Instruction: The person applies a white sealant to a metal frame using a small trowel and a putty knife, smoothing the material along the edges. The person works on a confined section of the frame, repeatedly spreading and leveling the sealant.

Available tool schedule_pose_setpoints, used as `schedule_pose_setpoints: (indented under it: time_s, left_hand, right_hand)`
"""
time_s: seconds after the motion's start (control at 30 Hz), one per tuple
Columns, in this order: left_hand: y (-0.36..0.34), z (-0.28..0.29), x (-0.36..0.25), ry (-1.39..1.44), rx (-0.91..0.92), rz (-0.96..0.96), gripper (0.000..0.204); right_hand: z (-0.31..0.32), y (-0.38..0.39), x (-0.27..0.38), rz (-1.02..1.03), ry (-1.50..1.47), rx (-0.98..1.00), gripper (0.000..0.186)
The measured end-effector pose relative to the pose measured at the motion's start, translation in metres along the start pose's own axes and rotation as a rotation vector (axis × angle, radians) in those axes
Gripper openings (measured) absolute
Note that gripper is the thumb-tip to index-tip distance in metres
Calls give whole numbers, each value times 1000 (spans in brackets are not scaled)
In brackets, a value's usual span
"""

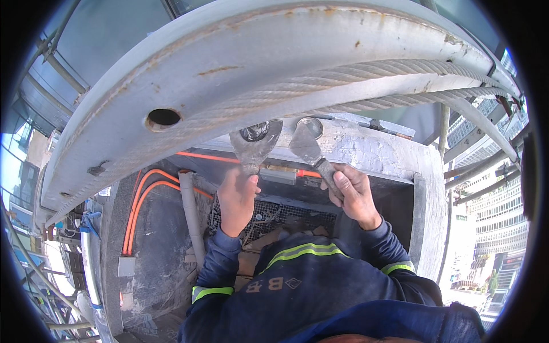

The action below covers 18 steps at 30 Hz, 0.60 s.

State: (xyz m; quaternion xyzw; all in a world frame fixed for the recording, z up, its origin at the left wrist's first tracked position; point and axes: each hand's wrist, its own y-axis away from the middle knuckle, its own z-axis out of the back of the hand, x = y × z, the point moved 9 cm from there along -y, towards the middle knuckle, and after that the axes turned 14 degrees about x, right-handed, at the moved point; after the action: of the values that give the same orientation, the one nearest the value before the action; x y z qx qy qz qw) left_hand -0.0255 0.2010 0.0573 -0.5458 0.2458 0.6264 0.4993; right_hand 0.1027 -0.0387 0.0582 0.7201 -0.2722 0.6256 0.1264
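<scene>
My left hand [236, 200] is closed round the handle of a big grey open-end wrench [252, 155]. The jaws of that wrench straddle a dark, shiny nut [254, 132] below the steel beam. To its right, my right hand [355, 193] grips the handle of a second wrench [305, 147]. The head of this one lies against a round metal bolt end [310, 127]; whether its jaws are seated there I cannot tell. Both wrenches point away from me, side by side, over the concrete ledge [366, 146].
A curved grey steel beam [229, 63] with thick wire rope [366, 80] arches over my hands. Orange conduits [137, 206] and a grey pipe [190, 211] run along the recess wall. Scaffold poles [486, 128] stand at the sides; tall buildings [497, 217] show beyond the right edge.
</scene>
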Motion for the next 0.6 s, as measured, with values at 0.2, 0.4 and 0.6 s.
schedule_pose_setpoints:
  time_s: [0.2,0.4,0.6]
  left_hand:
    - [3,-29,-10,99,27,-99,21]
    - [9,-35,-6,-207,17,-167,25]
    - [11,-26,-49,-285,130,-236,30]
  right_hand:
    - [-13,3,-26,-19,-20,-25,38]
    - [-11,6,-30,-37,-10,-75,38]
    - [-2,-9,-10,-67,159,-22,40]
